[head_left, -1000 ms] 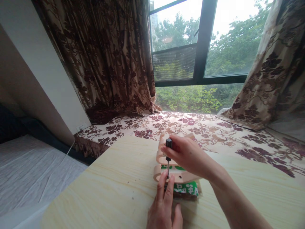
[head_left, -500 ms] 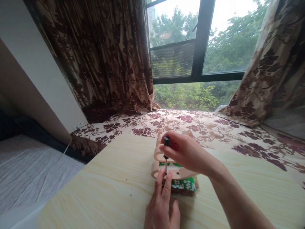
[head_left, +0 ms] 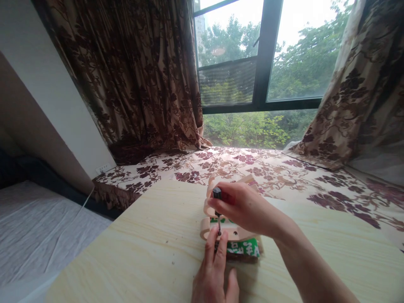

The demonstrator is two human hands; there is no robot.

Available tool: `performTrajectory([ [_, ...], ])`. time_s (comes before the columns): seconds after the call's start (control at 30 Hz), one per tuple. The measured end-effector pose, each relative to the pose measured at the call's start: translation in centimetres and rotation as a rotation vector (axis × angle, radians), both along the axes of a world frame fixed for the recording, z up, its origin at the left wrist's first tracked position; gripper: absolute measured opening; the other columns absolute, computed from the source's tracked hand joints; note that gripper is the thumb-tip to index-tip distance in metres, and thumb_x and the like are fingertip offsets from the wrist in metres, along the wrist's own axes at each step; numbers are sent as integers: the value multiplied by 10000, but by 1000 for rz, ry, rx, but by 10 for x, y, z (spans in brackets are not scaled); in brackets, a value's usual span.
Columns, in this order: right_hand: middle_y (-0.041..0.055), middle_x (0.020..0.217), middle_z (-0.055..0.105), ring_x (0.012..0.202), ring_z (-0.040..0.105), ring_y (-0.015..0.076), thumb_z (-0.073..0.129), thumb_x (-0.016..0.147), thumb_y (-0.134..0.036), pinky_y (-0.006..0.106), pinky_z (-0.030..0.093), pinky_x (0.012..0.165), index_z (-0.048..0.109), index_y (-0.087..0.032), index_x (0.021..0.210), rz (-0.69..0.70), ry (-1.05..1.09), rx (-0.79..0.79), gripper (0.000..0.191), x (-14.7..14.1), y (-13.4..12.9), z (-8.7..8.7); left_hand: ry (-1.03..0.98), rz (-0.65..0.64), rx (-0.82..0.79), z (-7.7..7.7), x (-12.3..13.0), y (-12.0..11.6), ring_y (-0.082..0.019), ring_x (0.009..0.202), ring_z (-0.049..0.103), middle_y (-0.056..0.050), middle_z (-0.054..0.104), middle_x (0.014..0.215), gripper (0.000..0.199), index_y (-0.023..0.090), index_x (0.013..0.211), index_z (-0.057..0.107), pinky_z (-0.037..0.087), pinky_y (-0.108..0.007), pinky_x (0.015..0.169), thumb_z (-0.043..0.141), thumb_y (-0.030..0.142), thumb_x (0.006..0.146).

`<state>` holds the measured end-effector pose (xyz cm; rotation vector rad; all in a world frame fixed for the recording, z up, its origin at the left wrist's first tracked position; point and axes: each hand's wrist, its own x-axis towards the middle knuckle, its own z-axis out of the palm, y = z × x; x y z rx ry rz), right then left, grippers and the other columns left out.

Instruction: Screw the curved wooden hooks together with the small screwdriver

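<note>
A screwdriver with a dark handle is pinched in my right hand, its shaft nearly upright. The tip meets a screw hole in a pale wooden piece with a rounded, hooked left end. Two fingers of my left hand are stretched out and rest on the wood, one on each side of the tip; the thumb is apart. To the right of the tip a second dark hole shows. Under the wood lies a green packet with white lettering. More curved wooden parts behind are partly hidden by my right hand.
The pieces lie on a pale wood-grain table with small specks on it. Beyond its far edge is a window seat with a floral cover, below a window and patterned curtains. A covered bed stands at the left.
The screwdriver's handle has tipped slightly to the left, and my right hand has shifted a little left and down with it. My left hand stays on the wooden piece.
</note>
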<state>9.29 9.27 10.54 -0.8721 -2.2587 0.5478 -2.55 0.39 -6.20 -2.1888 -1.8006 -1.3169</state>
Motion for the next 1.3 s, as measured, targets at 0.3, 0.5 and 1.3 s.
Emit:
performTrajectory([
  [0.3, -47, 599, 494, 548, 400, 93, 559, 855, -328, 255, 244, 513, 505, -203, 726, -92, -8, 26, 187, 0, 1, 1, 1, 7, -25, 10, 3, -4, -220, 1400, 327, -64, 287, 1557, 736, 269, 1463, 309, 417, -351, 1062, 419, 7, 784],
  [0.5, -31, 632, 507, 576, 427, 104, 542, 864, -310, 259, 250, 522, 541, -199, 784, -67, 18, 4, 137, 2, 1, 0, 19, 12, 10, 8, 3, -3, -213, 1391, 348, -74, 300, 1550, 706, 268, 1470, 285, 450, -332, 1032, 397, 31, 815],
  [1.3, -39, 611, 478, 570, 378, 94, 551, 857, -396, 251, 234, 535, 466, -207, 712, -132, -4, 52, 252, 8, -1, 9, 79, -73, 138, 34, -18, -4, -215, 1281, 491, -62, 441, 1423, 515, 305, 1398, 371, 515, -310, 958, 480, 173, 913],
])
